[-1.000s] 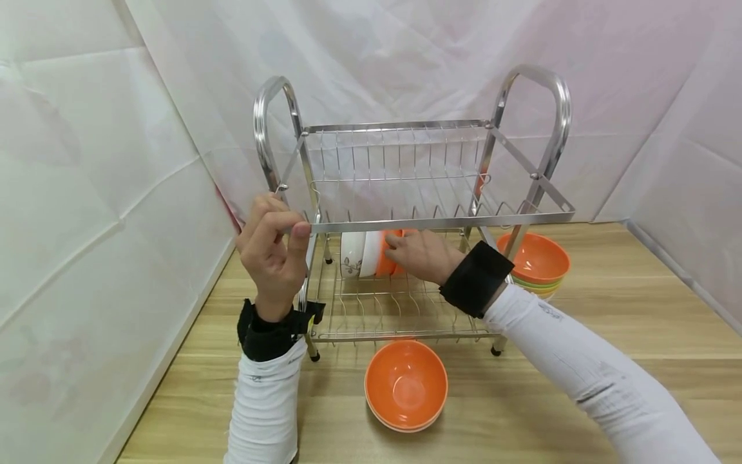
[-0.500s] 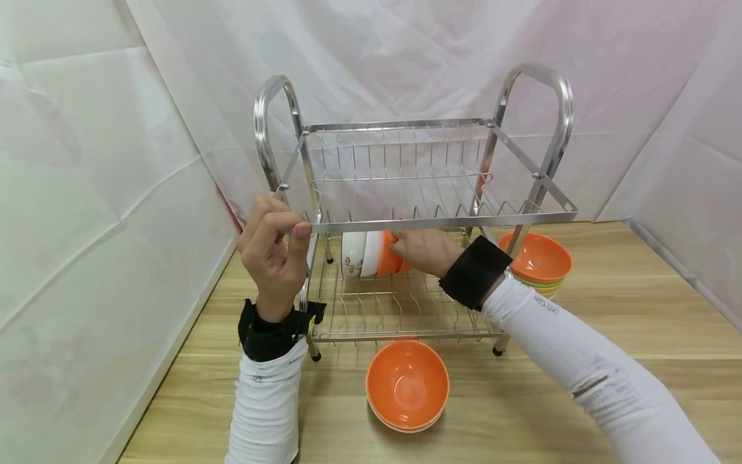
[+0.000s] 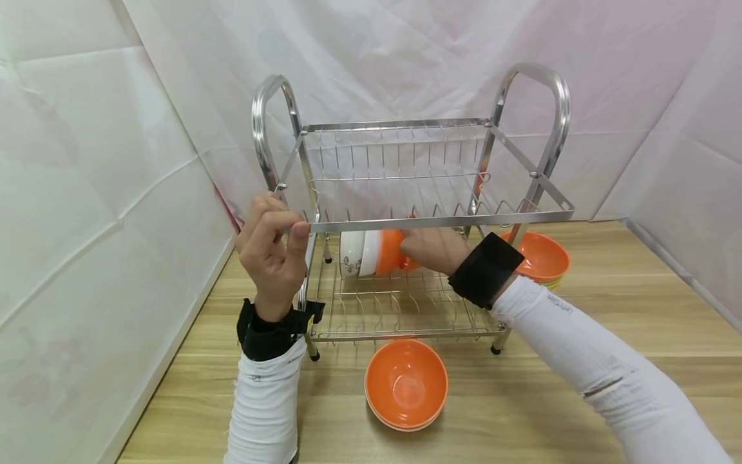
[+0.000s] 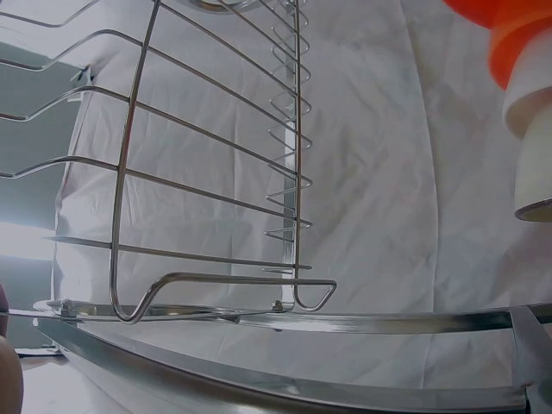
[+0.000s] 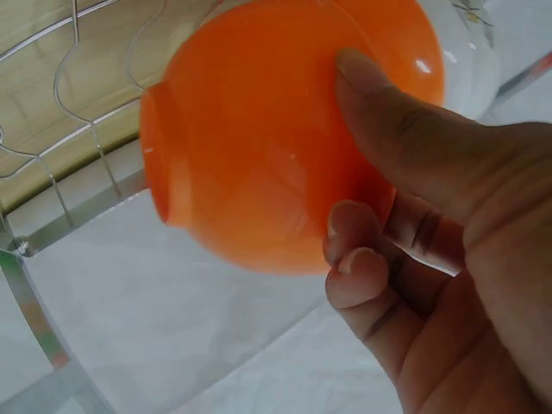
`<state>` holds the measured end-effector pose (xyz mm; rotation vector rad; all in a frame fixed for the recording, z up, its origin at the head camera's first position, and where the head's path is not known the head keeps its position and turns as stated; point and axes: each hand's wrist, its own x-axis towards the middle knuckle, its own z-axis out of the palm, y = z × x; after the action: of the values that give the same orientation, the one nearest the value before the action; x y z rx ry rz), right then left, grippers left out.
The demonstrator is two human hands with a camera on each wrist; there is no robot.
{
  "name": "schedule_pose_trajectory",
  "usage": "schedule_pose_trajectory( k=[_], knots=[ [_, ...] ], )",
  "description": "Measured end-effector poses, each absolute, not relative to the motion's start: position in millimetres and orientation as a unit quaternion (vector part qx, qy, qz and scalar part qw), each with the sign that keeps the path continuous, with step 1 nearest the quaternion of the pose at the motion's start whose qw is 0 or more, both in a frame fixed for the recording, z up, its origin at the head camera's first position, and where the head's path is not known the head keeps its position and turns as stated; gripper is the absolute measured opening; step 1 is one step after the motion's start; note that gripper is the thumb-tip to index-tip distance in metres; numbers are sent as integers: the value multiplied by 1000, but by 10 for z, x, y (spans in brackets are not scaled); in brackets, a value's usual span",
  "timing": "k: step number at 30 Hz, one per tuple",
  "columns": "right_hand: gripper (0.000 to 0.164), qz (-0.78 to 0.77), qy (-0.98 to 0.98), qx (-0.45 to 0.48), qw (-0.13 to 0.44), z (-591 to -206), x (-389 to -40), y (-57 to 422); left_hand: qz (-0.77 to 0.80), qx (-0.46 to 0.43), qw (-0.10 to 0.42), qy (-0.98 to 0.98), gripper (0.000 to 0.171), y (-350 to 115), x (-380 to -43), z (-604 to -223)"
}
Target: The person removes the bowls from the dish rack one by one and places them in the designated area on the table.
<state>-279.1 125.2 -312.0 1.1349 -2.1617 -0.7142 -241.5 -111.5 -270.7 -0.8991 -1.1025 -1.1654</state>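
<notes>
A steel two-tier dish rack (image 3: 440,222) stands on the wooden table. My left hand (image 3: 292,227) grips the front left corner of its upper rail. On the lower tier an orange bowl (image 3: 390,251) stands on edge against a white bowl (image 3: 352,254). My right hand (image 3: 413,248) reaches under the upper rail and holds that orange bowl. In the right wrist view the thumb (image 5: 388,112) presses on the orange bowl (image 5: 259,138) and the other fingers curl at its underside. The left wrist view shows the rack wires (image 4: 293,172) and the bowls' edges (image 4: 526,78).
A stack of orange bowls (image 3: 406,385) sits on the table in front of the rack. Another stack, orange on top (image 3: 542,258), stands to the right behind my right wrist. White sheeting (image 3: 87,193) closes in the left, back and right sides.
My right hand has slid a little to the right along the orange bowl, so more of the bowl shows. The left hand keeps its grip on the rail.
</notes>
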Motion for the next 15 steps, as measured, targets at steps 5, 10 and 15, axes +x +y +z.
schedule_pose_trajectory(
  k=[5, 10, 15],
  knots=[
    [16, -305, -805, 411, 299, -3062, -2754, 1271, -503, -387, 607, -478, 47, -1117, -2416, -2702],
    [16, -341, -800, 384, 310, -3011, -2692, 1309, -504, -386, 607, -477, 49, -1110, -2406, -2696],
    [18, -261, -841, 394, 261, -2953, -2506, 1405, -504, -385, 609, -477, 49, -1100, -2402, -2683]
  ],
)
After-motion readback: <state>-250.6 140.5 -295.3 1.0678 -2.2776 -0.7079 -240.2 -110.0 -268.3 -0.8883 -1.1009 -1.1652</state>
